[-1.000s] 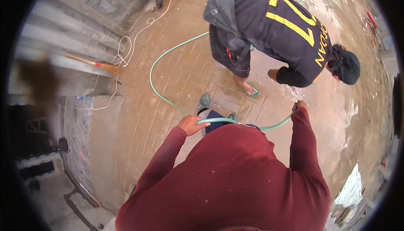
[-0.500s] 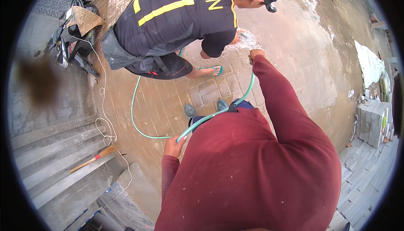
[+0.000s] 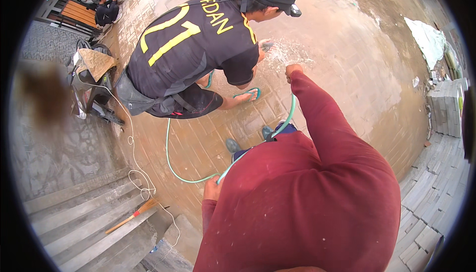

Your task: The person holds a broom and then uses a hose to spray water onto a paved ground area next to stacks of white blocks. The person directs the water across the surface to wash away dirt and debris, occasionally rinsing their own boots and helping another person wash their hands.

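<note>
A green garden hose (image 3: 292,107) runs across my front from one hand to the other. My right hand (image 3: 293,71), arm stretched forward, is closed round it near its far end. Water splashes (image 3: 287,54) just beyond, over the co-worker's hands (image 3: 266,45). Low at my left side, my left hand (image 3: 213,188) grips the same hose, its fingers partly hidden. From there the hose loops over the paving toward the co-worker. This person in a dark shirt (image 3: 193,44) and cap bends forward, reaching into the water.
Wet paving (image 3: 347,79) lies underfoot. At left are a parked motorbike (image 3: 94,83), a trailing white cable (image 3: 131,140), concrete steps (image 3: 84,212) and a broom (image 3: 131,216). Stacked grey blocks (image 3: 445,108) and a pale sheet (image 3: 426,41) lie at right. People sit near a bench (image 3: 79,13).
The view has shifted, bringing the seated people into sight. The co-worker appears further left and the splash is more spread. Both my hands keep hold of the hose.
</note>
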### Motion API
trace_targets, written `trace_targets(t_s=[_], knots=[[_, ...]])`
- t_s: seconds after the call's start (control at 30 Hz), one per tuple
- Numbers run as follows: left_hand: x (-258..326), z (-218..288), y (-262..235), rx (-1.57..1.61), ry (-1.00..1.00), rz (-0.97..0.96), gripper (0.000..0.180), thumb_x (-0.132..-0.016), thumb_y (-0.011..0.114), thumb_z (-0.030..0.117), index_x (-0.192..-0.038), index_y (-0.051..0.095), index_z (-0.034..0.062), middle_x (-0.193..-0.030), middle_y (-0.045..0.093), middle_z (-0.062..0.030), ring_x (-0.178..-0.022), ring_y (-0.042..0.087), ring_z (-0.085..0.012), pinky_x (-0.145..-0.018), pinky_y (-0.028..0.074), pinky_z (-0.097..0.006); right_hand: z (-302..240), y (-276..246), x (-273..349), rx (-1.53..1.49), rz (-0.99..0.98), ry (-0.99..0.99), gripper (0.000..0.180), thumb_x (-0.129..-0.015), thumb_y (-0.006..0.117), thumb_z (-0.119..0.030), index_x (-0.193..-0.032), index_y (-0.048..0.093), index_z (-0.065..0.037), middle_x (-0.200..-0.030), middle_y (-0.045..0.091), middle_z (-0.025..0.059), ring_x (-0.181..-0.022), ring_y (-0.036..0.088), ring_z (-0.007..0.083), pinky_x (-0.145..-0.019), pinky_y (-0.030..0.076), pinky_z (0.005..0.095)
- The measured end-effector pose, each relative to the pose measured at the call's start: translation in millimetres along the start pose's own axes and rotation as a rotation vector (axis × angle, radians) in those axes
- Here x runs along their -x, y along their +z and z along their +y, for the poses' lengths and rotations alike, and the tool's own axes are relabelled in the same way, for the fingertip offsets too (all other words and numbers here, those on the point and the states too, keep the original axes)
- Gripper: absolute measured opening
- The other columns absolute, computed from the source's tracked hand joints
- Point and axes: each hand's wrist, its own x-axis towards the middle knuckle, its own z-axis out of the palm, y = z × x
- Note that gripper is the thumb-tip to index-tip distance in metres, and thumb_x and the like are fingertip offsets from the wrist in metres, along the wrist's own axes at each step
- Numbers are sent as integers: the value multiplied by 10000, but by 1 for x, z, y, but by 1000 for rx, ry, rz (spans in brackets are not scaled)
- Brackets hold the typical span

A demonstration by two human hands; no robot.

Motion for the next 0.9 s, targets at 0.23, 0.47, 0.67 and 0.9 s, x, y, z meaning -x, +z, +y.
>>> trace_targets(t_s=[0.23,0.47,0.67,0.9], knots=[[16,3,0,178,-44,49,249,-902,616,220,-857,647,-23,-642,559,-63,-635,452,-93,-578,433,-307,-56,-8,59,-114,-32,261,203,-839,507,-53,-691,625,21,-574,569,149,-422,534,245,-378,381,404],[15,24,-2,285,-141,12,217,-853,674,201,-854,661,-16,-638,518,21,-626,445,-55,-544,412,-267,-59,-13,51,-36,-73,212,213,-849,516,-62,-682,635,-2,-591,591,138,-463,577,226,-393,410,401],[7,1,0,316,-104,6,194,-842,677,183,-812,643,-5,-616,477,33,-607,407,-61,-518,388,-276,-90,-20,72,297,-157,77,181,-855,562,-108,-790,695,-4,-687,649,131,-548,627,233,-491,491,393],[16,24,-1,283,-102,68,216,-845,674,210,-838,661,-6,-625,532,6,-638,462,-69,-566,431,-292,-123,-19,92,721,-167,-205,165,-841,577,-114,-876,723,-46,-766,690,103,-638,672,226,-582,532,364]])
